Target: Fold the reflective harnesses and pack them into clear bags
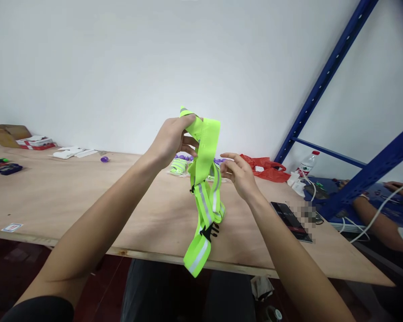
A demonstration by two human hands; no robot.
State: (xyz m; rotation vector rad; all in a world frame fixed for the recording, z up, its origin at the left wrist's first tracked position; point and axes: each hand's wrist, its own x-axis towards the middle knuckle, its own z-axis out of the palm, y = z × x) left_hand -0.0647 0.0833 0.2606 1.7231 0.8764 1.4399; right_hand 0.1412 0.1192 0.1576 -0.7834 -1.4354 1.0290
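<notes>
Head camera: a person's left hand [173,136] lifts a fluorescent yellow-green fabric strap with silver-grey reflective stripes [206,150] above a pale wooden worktop [147,219], its fingers [189,146] and thumb closed on the upper end of the band. The right hand [240,176] is just beside the strap's right edge, fingers loosely curved and slightly parted; whether their tips touch the fabric cannot be told. Below the hands the strap hangs in loops, a black plastic buckle [207,232] near its lower end, which crosses in front of the worktop's near edge.

Behind the strap, partly hidden, lies a clear plastic packet of folded yellow-green striped band [178,167], with small purple objects [184,157] just beyond. To the right are a crumpled red plastic bag [268,170], a clear bottle with a red cap [308,164] and a dark-screened phone [290,220] lying near the right forearm. At far left, an open brown cardboard box [8,135] stands near flat white papers [74,152]. Beyond a blue perforated metal frame [325,85], a co-worker's bare forearm [372,217] reaches over a blue surface [386,206].
</notes>
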